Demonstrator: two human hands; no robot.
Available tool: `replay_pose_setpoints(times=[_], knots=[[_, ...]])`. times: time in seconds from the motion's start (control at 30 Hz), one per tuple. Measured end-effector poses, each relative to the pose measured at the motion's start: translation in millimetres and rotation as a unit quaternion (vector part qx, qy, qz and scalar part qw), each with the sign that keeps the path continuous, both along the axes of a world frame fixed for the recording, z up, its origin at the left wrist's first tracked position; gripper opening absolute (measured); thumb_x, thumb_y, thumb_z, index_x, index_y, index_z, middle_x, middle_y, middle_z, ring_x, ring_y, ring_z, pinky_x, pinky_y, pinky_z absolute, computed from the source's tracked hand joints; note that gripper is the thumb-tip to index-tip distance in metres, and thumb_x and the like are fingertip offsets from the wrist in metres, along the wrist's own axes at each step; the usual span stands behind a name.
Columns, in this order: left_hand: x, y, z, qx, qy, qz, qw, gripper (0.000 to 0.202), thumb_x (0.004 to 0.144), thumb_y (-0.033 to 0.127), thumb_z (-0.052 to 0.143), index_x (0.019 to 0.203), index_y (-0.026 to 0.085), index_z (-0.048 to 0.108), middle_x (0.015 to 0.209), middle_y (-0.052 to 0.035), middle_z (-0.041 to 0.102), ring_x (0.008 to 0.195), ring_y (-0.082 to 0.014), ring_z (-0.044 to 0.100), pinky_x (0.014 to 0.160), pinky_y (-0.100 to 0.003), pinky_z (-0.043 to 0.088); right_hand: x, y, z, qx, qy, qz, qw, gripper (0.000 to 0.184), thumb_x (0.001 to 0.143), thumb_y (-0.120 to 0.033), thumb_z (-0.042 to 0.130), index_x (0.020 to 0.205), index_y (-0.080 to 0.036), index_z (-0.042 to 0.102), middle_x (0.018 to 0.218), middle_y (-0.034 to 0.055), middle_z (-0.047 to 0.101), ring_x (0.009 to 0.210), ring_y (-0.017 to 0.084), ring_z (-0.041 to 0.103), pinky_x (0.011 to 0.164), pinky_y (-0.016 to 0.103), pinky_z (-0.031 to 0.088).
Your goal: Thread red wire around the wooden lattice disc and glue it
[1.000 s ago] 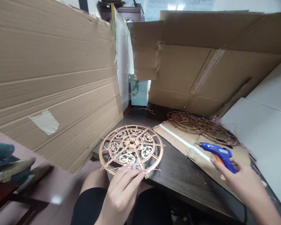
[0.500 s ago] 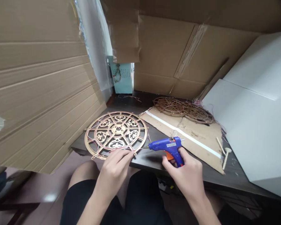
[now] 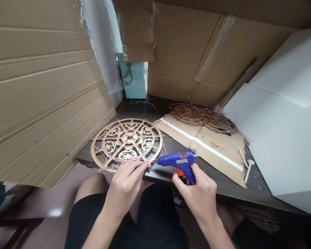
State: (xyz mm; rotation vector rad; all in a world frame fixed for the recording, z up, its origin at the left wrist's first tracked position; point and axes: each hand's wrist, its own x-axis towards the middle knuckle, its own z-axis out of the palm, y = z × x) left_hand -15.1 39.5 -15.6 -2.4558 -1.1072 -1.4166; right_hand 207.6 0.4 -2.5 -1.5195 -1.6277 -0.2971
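Note:
A round wooden openwork panel (image 3: 131, 137) with scroll cut-outs lies on the dark table, its front edge near my lap. Thin red and white wires (image 3: 106, 158) run around its rings. At the panel's front right rim, my left hand (image 3: 128, 178) has its fingers pinched together; what they grip, probably a wire, is too small to make out. My right hand (image 3: 197, 190) is wrapped around the handle of a blue hot glue gun (image 3: 176, 160) with an orange trigger. The gun's nozzle points left and reaches the rim right beside my left fingertips.
Several brown openwork panels (image 3: 202, 117) with tangled wires lie on a cardboard sheet (image 3: 209, 143) at the back right. Pale sticks (image 3: 248, 171) lie at its right edge. Cardboard walls (image 3: 181, 45) and a white board (image 3: 280, 131) enclose the table (image 3: 155, 138). A light blue box (image 3: 135, 81) stands behind.
The glue gun has moved left with my right hand, bringing its nozzle to my left fingertips at the rim. My left hand keeps its pinch there. The view has shifted slightly.

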Motion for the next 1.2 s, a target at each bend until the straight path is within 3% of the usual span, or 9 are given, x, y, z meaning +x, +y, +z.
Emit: replay_pose_setpoints(times=[0.23,0.37,0.6,0.8,1.2], knots=[[0,-1,-2.4,-0.013,0.007,-0.001,1.000,0.030,0.092,-0.002,0.067,0.116,0.015,0.068,0.103,-0.0051,0.072,0.096,-0.0175,0.066,0.096,-0.036,0.052,1,3,1.3,0.007,-0.035,0.014,0.999,0.019,0.092,-0.027,0.067,0.080,-0.020,0.054,0.064,-0.0057,0.051,0.054,0.011,0.051,0.057,0.024,0.039],[-1,-1,-3.2,-0.014,0.005,0.001,1.000,0.030,0.093,-0.002,0.066,0.116,0.016,0.068,0.103,-0.0049,0.072,0.097,-0.0175,0.066,0.096,-0.036,0.052,0,2,3.9,-0.006,-0.041,0.024,0.999,0.009,0.094,-0.026,0.064,0.092,-0.017,0.062,0.070,-0.0029,0.059,0.058,0.013,0.057,0.061,0.025,0.042],[-2,-2,-3.9,-0.018,0.007,-0.002,1.000,0.032,0.092,-0.004,0.066,0.117,0.016,0.068,0.105,-0.0050,0.072,0.099,-0.0180,0.066,0.098,-0.037,0.051,3,1,4.9,-0.012,-0.043,0.045,0.998,0.014,0.096,-0.026,0.063,0.103,-0.015,0.066,0.076,-0.0020,0.062,0.064,0.014,0.062,0.063,0.025,0.045],[-2,-2,-4.2,-0.022,0.005,-0.003,1.000,0.033,0.092,-0.004,0.066,0.118,0.015,0.068,0.105,-0.0050,0.072,0.099,-0.0172,0.065,0.098,-0.036,0.051,9,2,8.7,-0.031,-0.054,0.071,0.996,0.011,0.098,-0.026,0.061,0.103,-0.016,0.064,0.081,-0.0011,0.064,0.067,0.015,0.064,0.065,0.026,0.045],[-1,-1,-2.5,-0.023,-0.002,-0.010,1.000,0.030,0.093,-0.003,0.066,0.116,0.016,0.068,0.104,-0.0040,0.072,0.099,-0.0165,0.065,0.098,-0.034,0.050,7,4,12.4,-0.001,-0.087,0.052,0.995,0.016,0.100,-0.030,0.061,0.105,-0.015,0.065,0.083,0.0013,0.069,0.069,0.017,0.069,0.062,0.027,0.044]])
